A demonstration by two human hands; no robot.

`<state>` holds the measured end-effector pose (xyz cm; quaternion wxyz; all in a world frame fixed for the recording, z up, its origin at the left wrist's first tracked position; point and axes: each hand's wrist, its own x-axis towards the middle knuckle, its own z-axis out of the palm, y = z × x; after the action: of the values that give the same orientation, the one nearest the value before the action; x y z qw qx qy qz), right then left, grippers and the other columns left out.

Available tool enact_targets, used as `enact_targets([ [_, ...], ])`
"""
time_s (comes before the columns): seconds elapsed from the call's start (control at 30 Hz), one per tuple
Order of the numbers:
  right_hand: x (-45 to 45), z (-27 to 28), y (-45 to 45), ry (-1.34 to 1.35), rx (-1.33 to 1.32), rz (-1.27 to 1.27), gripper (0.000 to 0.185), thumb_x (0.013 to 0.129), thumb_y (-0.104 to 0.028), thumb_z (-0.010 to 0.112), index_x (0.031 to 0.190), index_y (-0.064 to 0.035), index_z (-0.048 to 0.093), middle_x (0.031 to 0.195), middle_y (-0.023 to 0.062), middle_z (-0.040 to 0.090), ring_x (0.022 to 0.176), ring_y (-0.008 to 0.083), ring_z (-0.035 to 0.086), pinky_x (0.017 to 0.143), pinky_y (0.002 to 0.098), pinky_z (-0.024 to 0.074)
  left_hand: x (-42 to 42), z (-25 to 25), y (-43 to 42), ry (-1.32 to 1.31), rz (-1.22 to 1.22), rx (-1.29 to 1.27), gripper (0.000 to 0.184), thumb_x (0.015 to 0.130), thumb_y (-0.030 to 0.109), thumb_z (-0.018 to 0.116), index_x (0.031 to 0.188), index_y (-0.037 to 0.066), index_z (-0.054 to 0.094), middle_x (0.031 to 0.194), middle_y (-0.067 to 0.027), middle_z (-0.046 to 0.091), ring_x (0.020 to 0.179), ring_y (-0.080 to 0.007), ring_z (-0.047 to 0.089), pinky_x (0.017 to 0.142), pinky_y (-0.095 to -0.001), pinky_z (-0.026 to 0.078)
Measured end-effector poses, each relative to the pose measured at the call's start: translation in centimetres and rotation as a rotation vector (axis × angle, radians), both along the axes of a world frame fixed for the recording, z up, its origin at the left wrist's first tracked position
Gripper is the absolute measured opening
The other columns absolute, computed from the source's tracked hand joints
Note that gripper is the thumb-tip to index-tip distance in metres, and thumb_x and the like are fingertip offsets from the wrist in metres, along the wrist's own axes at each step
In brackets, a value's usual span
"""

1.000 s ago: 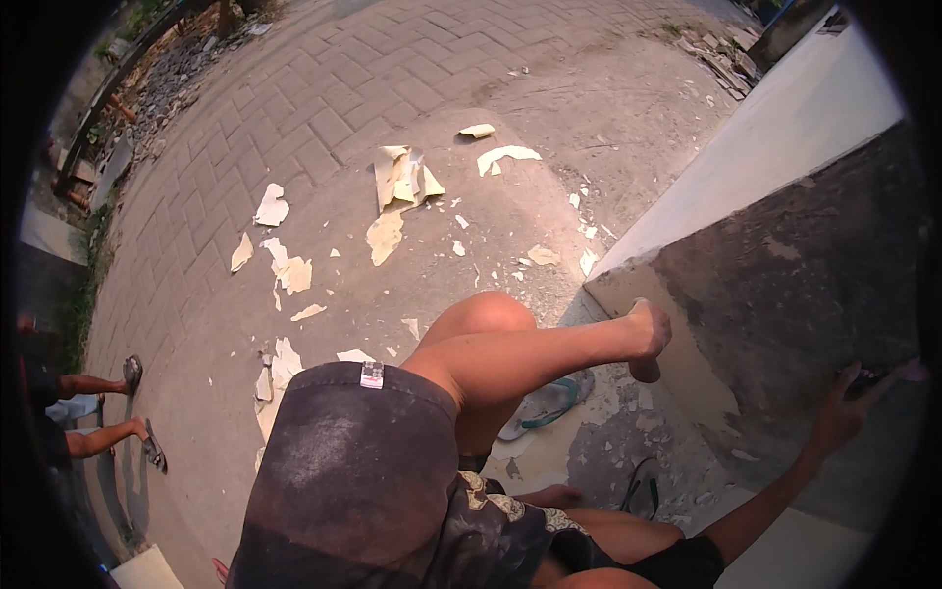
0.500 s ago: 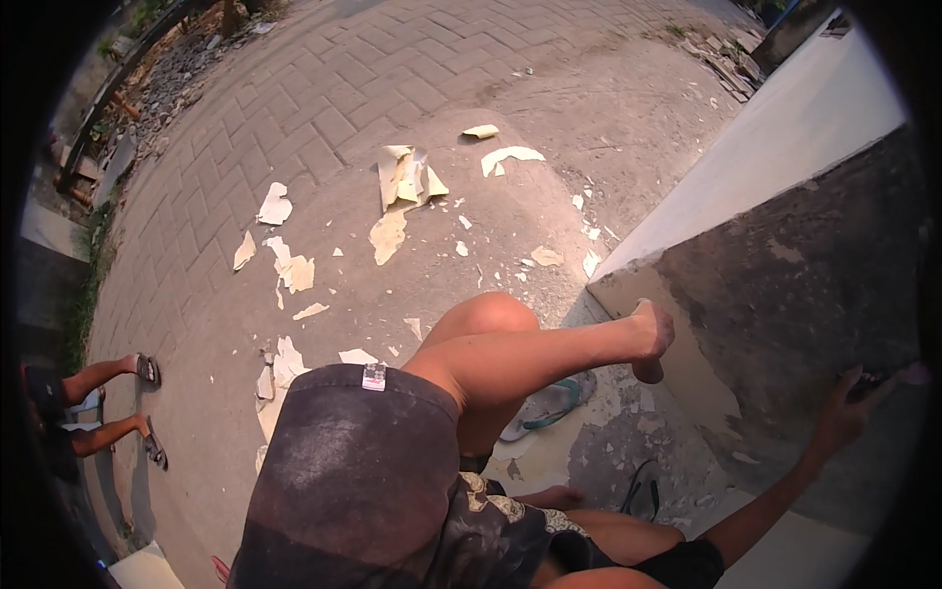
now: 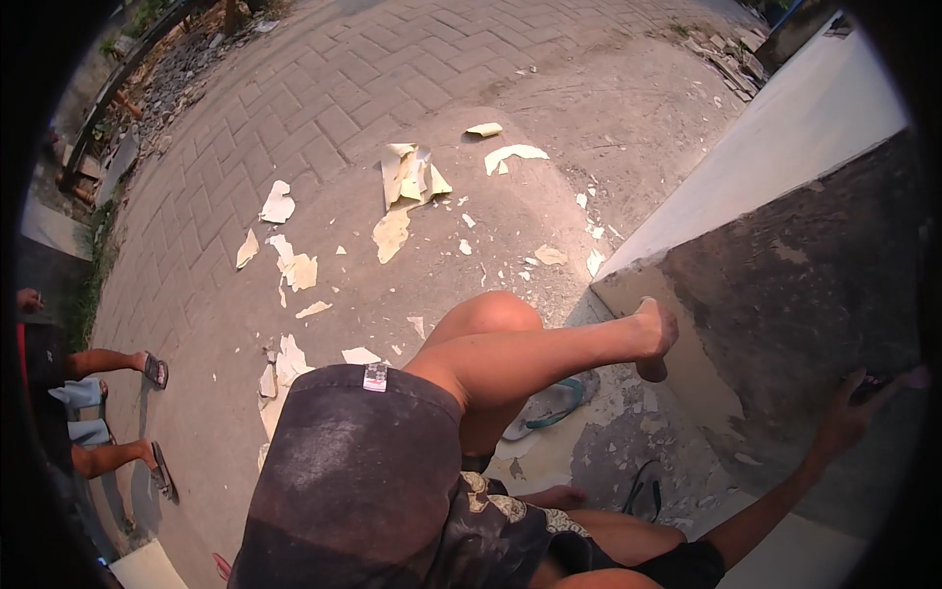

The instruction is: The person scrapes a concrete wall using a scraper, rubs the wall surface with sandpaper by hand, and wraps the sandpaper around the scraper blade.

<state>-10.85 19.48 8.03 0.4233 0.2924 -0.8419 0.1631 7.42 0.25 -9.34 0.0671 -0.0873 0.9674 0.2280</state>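
My left arm, in a dark sleeve (image 3: 343,471), lies across my raised knee (image 3: 496,312). The left hand (image 3: 655,339) droops at the wrist beside the wall corner, with no object showing in it. Its fingers are turned under, and I cannot make out whether they are curled. At the far right, my right hand (image 3: 846,417) is closed at the dark, stripped face of the wall (image 3: 785,304). A small dark thing with a pinkish end sits in its fingers, too shadowed to name. Pale peeled flakes (image 3: 391,236) are scattered over the ground.
A larger folded peeled sheet (image 3: 402,172) lies ahead on the paving. Flip-flops (image 3: 554,404) are beside my bare foot (image 3: 557,497). At the left edge stand people, one in sandals (image 3: 155,368). The wall's upper strip (image 3: 765,147) is white. Rubble (image 3: 726,67) lies beyond the corner.
At the left edge, the people show more, with a hand and a dark shirt now in view. My left arm stays on the knee. My right hand remains at almost the same spot on the wall.
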Motion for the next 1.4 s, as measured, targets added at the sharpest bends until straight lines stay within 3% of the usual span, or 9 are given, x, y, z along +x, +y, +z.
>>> enact_targets([
  [0.2, 0.1, 0.1, -0.2, 0.164, 0.024, 0.061, 0.062, 0.086, -0.033, 0.054, 0.138, -0.0129, 0.026, 0.111, 0.0172, 0.057, 0.095, 0.0293, 0.059, 0.077, 0.0354, 0.0455, 0.3, 0.7, 0.0, -0.017, 0.0, 0.003, 0.031, 0.058, 0.034, 0.056, 0.059, 0.004, 0.063, 0.059, -0.0125, 0.058, 0.058, -0.0234, 0.059, 0.052, -0.0314, 0.042],
  [0.3, 0.6, 0.2, -0.3, 0.009, -0.007, -0.02, 0.062, 0.086, -0.033, 0.054, 0.138, -0.0125, 0.026, 0.109, 0.0162, 0.058, 0.093, 0.0277, 0.06, 0.076, 0.0345, 0.0458, 0.1, 0.5, 0.1, -0.013, -0.007, -0.014, 0.031, 0.057, 0.034, 0.056, 0.059, 0.004, 0.063, 0.059, -0.0124, 0.058, 0.058, -0.023, 0.059, 0.052, -0.0313, 0.042],
  [0.5, -0.2, 0.1, -0.1, 0.133, 0.01, 0.07, 0.062, 0.087, -0.032, 0.054, 0.138, -0.012, 0.026, 0.102, 0.0146, 0.06, 0.088, 0.0243, 0.061, 0.074, 0.0331, 0.0461, 0.0, 0.6, 0.1, -0.039, -0.029, -0.037, 0.031, 0.058, 0.034, 0.056, 0.061, 0.004, 0.064, 0.061, -0.0119, 0.059, 0.059, -0.0219, 0.059, 0.052, -0.031, 0.043],
  [1.0, -0.5, 0.1, -0.1, 0.189, 0.023, 0.073, 0.062, 0.087, -0.035, 0.052, 0.138, -0.0149, 0.025, 0.106, 0.0173, 0.059, 0.092, 0.028, 0.06, 0.075, 0.0345, 0.0458, 0.2, 0.5, 0.1, -0.035, 0.007, -0.021, 0.031, 0.057, 0.034, 0.055, 0.061, 0.005, 0.064, 0.062, -0.0122, 0.06, 0.06, -0.023, 0.059, 0.052, -0.0312, 0.043],
  [1.17, 0.1, 0.1, -0.2, 0.02, -0.015, 0.014, 0.062, 0.086, -0.032, 0.055, 0.137, -0.0114, 0.027, 0.106, 0.0158, 0.059, 0.091, 0.0254, 0.06, 0.073, 0.0337, 0.0464, 0.4, 0.7, 0.0, -0.026, 0.004, -0.008, 0.03, 0.057, 0.033, 0.055, 0.062, 0.005, 0.064, 0.063, -0.0129, 0.06, 0.061, -0.0235, 0.06, 0.053, -0.0316, 0.044],
  [1.2, 0.7, 0.2, -0.4, -0.024, -0.025, 0.019, 0.062, 0.086, -0.031, 0.056, 0.137, -0.0094, 0.028, 0.105, 0.0156, 0.059, 0.09, 0.025, 0.061, 0.072, 0.0336, 0.0465, 0.5, 1.0, 0.0, -0.103, -0.021, -0.002, 0.031, 0.06, 0.033, 0.055, 0.072, 0.006, 0.065, 0.074, -0.0115, 0.061, 0.071, -0.0223, 0.06, 0.061, -0.033, 0.044],
  [1.27, 0.8, 0.7, -0.6, 0.271, 0.043, 0.319, 0.061, 0.084, -0.023, 0.057, 0.135, -0.0048, 0.03, 0.1, 0.0149, 0.059, 0.084, 0.0235, 0.06, 0.069, 0.0333, 0.0471, 0.3, 2.0, -0.3, -0.25, -0.06, 0.006, 0.039, 0.065, 0.032, 0.054, 0.094, 0.009, 0.066, 0.096, -0.0087, 0.063, 0.092, -0.0198, 0.06, 0.077, -0.0357, 0.045],
  [1.33, 2.1, 0.3, -2.3, 0.336, 0.048, 0.495, 0.06, 0.081, -0.015, 0.057, 0.133, -0.0008, 0.032, 0.098, 0.0148, 0.06, 0.077, 0.0212, 0.059, 0.065, 0.0328, 0.0475, 0.1, 1.6, -0.4, -0.246, -0.083, -0.01, 0.04, 0.065, 0.032, 0.054, 0.096, 0.009, 0.065, 0.098, -0.0094, 0.062, 0.093, -0.0206, 0.06, 0.078, -0.0363, 0.046],
  [1.4, 6.4, -1.8, -4.5, 0.12, 0.081, 0.636, 0.058, 0.075, -0.006, 0.055, 0.13, 0.0017, 0.036, 0.098, 0.0156, 0.06, 0.069, 0.0184, 0.059, 0.06, 0.0314, 0.0473, -0.3, 1.5, 0.1, -0.256, -0.117, -0.061, 0.042, 0.066, 0.032, 0.052, 0.097, 0.008, 0.065, 0.099, -0.0095, 0.062, 0.094, -0.0216, 0.06, 0.078, -0.0365, 0.046],
])
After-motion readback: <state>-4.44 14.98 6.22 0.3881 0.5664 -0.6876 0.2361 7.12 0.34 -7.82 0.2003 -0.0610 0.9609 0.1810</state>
